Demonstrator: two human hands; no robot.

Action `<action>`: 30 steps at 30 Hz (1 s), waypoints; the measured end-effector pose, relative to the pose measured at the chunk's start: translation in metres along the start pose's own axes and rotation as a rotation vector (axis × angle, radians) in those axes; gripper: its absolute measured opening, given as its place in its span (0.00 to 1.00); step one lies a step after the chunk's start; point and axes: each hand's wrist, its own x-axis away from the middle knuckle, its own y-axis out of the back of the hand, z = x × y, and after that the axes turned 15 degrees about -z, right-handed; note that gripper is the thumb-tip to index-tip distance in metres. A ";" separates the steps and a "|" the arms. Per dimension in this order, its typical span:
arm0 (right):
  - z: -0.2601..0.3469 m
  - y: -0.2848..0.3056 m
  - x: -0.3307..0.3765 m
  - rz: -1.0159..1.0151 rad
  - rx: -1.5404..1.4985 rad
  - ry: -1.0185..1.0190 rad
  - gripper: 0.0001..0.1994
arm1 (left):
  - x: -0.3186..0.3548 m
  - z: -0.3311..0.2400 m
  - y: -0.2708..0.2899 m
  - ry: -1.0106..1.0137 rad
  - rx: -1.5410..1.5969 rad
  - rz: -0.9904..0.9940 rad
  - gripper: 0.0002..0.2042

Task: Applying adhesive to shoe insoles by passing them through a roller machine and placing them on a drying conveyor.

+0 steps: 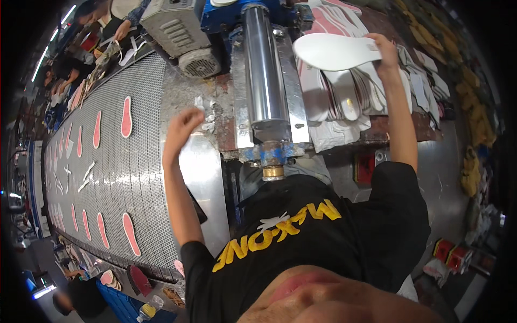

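Note:
My right hand (385, 54) grips the heel end of a white insole (336, 52), raised above stacked insoles (344, 96) on the bench. The held insole lies right of a shiny steel roller (265, 70). On the roller's other side hovers my left hand (184, 128), its fingers loosely bent and apart, with nothing visible in them. It is near some white scraps (207, 114) on the machine's dirty ledge, beside the mesh conveyor belt (145, 161). Pink insoles with white edges, such as this insole (126, 117), lie spaced out on the belt.
A grey motor (199, 63) stands behind the roller. Pink-and-white insoles (336, 19) are piled at the far right of it. White strips (86, 176) lie on the belt. Other people work at the far left. A blue crate (124, 299) stands at the lower left.

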 end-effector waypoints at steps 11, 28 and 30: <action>0.003 -0.091 0.147 0.300 0.185 0.238 0.11 | -0.075 -0.118 -0.005 -0.594 -0.325 0.342 0.40; 0.043 -0.165 0.017 -0.027 0.335 0.971 0.13 | -0.010 0.026 0.119 0.262 0.385 0.273 0.38; 0.022 -0.176 -0.010 0.059 0.231 0.884 0.15 | 0.013 0.056 0.137 0.328 0.689 0.120 0.39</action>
